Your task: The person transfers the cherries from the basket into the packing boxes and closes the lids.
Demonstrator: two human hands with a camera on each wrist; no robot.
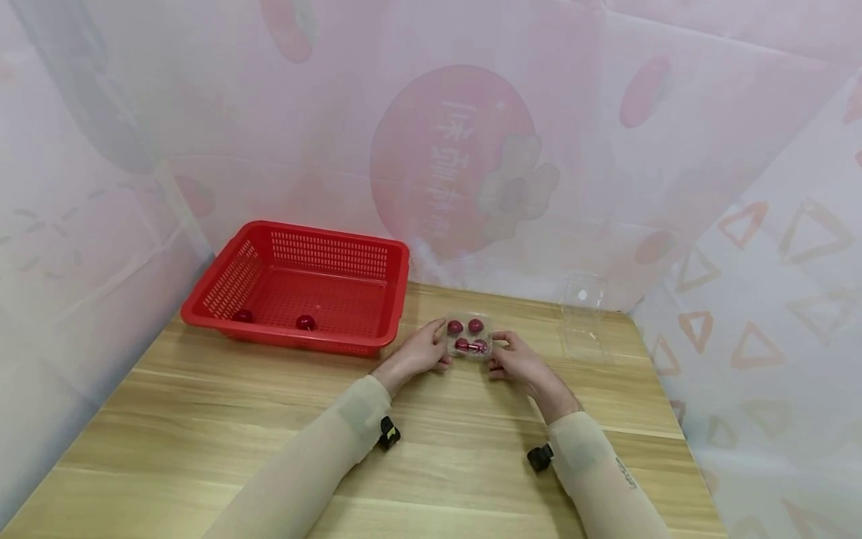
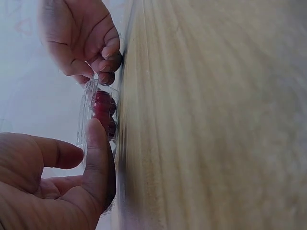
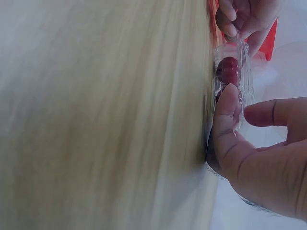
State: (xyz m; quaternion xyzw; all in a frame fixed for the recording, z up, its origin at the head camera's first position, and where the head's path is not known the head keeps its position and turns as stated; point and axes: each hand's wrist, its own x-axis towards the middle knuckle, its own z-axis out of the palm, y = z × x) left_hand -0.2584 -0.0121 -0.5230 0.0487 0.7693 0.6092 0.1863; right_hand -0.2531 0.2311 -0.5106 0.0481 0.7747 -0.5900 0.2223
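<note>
A small clear plastic box (image 1: 470, 315) lies on the table in front of me, with several dark red cherries (image 1: 476, 326) inside. My left hand (image 1: 420, 349) grips its left end, and my right hand (image 1: 521, 363) grips the right end. In the left wrist view the left hand (image 2: 62, 177) has thumb and fingers about the box's near end, and the other hand (image 2: 84, 36) holds the far edge. The right wrist view shows the right hand (image 3: 261, 148) with a finger along the cherries' side. Whether the lid is fastened cannot be made out.
Left of the hands stands a red plastic basket (image 1: 330, 254) with two cherries (image 1: 305, 322) along its front side. Toward the back right, another clear plastic container (image 1: 583, 318) is near the printed backdrop (image 1: 465, 165). Everything is on a wood-grain table (image 1: 458, 464).
</note>
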